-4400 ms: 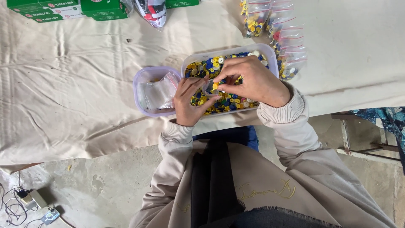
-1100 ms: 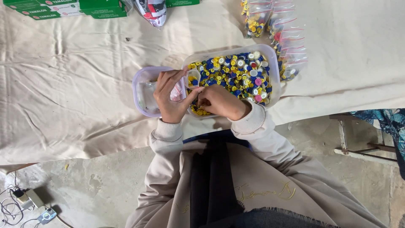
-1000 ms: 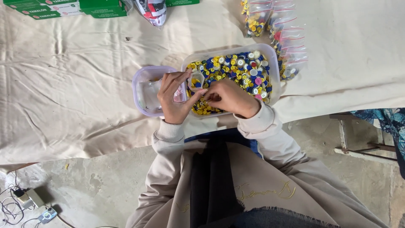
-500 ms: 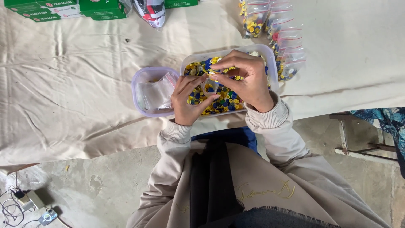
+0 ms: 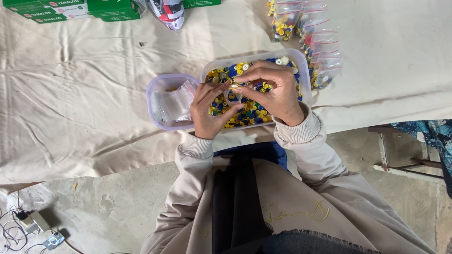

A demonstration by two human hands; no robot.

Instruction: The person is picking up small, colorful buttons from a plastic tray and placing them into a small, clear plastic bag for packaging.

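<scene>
**Both hands met over the button tub, pinching a small clear bag**

The left hand [image 5: 212,110] and the right hand [image 5: 273,89] had come together above the large tub of buttons [image 5: 301,63], their fingertips pressed onto a small clear bag [image 5: 234,94] held between them. Half a second before, the right hand had been arched higher over the tub; by this moment it had dropped closer to the left, so the pinch sat right over the yellow and blue buttons. A second earlier both hands had been nearer the tub's near edge, the right one lower. Whether any button was inside the bag could not be told.

Left of the pinch, touching the big tub, stood the smaller tub [image 5: 155,94] with empty clear bags in it. Beyond the pinch and to its right lay a row of filled bags [image 5: 320,47] on the cream cloth [image 5: 84,94]. Green boxes [image 5: 70,8] lay far off to the left.
</scene>
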